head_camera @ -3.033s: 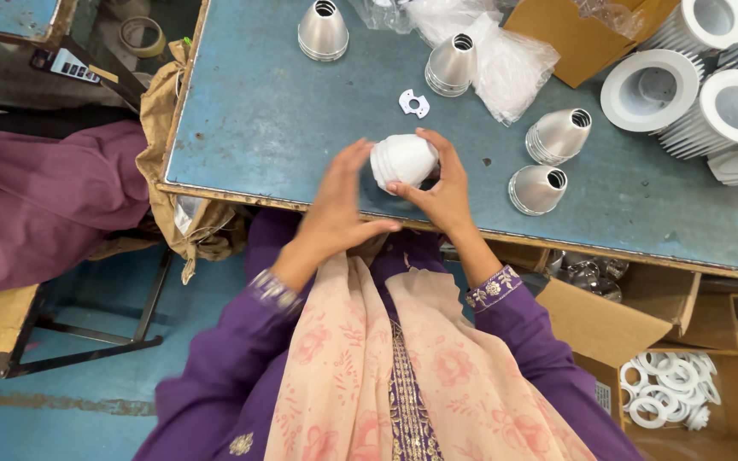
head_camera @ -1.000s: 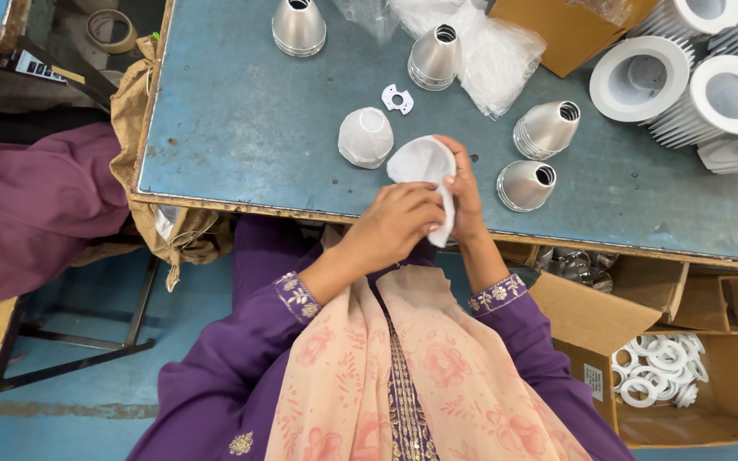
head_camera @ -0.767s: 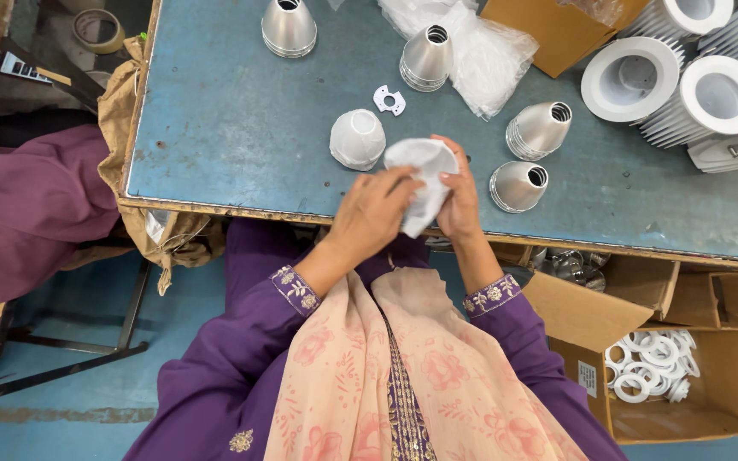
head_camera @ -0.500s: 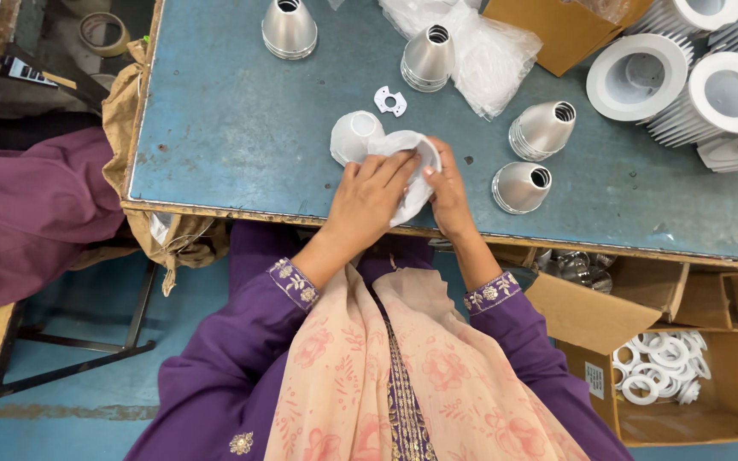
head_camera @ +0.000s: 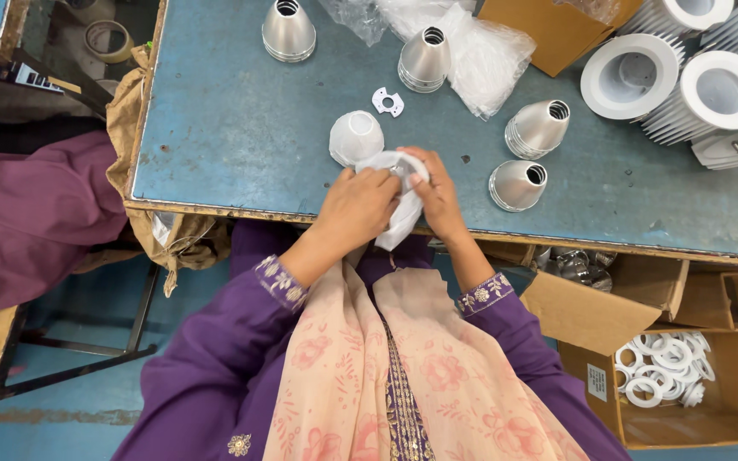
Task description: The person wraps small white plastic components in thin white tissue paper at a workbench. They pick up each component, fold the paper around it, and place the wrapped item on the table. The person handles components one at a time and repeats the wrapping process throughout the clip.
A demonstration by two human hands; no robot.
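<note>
My left hand [head_camera: 360,203] and my right hand [head_camera: 436,195] are together at the near edge of the blue table [head_camera: 232,119]. Between them they hold a white cloth [head_camera: 401,218] bunched around a small metal part, mostly hidden by fingers and cloth. A white cone-shaped cup [head_camera: 355,137] stands on the table just beyond my left hand, touching the cloth. A small flat white bracket [head_camera: 388,102] lies further back.
Several silver cone reflectors [head_camera: 537,128] stand on the table. White finned housings [head_camera: 629,77] sit at the back right by clear plastic bags [head_camera: 480,51] and a cardboard box. A box of white rings [head_camera: 664,380] is on the floor at right. Another person's purple sleeve [head_camera: 27,213] is at left.
Three seconds ago I held the white cup in both hands; it now stands on the table. I picked up the white cloth and have worked it around a part, shifting slightly left.
</note>
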